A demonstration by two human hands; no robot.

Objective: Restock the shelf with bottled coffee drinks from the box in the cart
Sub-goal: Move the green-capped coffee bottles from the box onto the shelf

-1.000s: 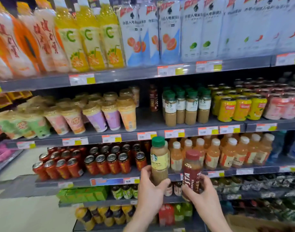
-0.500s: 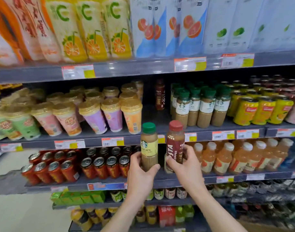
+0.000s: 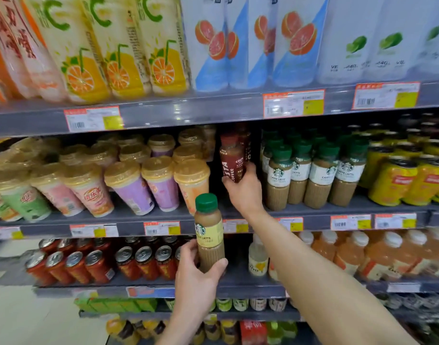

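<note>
Holding the red-capped coffee bottle (image 3: 232, 161) low on its body, my right hand (image 3: 244, 191) had fingers and thumb clamped round it. The bottle stood upright in the narrow gap on the middle shelf (image 3: 129, 219); I could not tell whether its base touched the shelf, since the hand covered it. Just behind it stood another dark bottle (image 3: 247, 143). The gap was tight: gold-lidded cups (image 3: 192, 181) crowded its left side and a row of latte bottles (image 3: 298, 175) its right, with yellow cans (image 3: 394, 181) further right.

My left hand (image 3: 196, 273) gripped a green-capped latte bottle (image 3: 209, 236) round its lower half, upright, in front of that shelf's edge and well below the red one. Red cans (image 3: 89, 265) stood to its left, and white-capped orange bottles (image 3: 350, 255) to the right, beyond my right forearm.

Half a second earlier both bottles were side by side at the lower tier's height; since then the right one had risen into the gap while the left stayed low.

The red bottle wore a dark red label with white lettering; the left one had a pale yellow label over beige drink.
</note>
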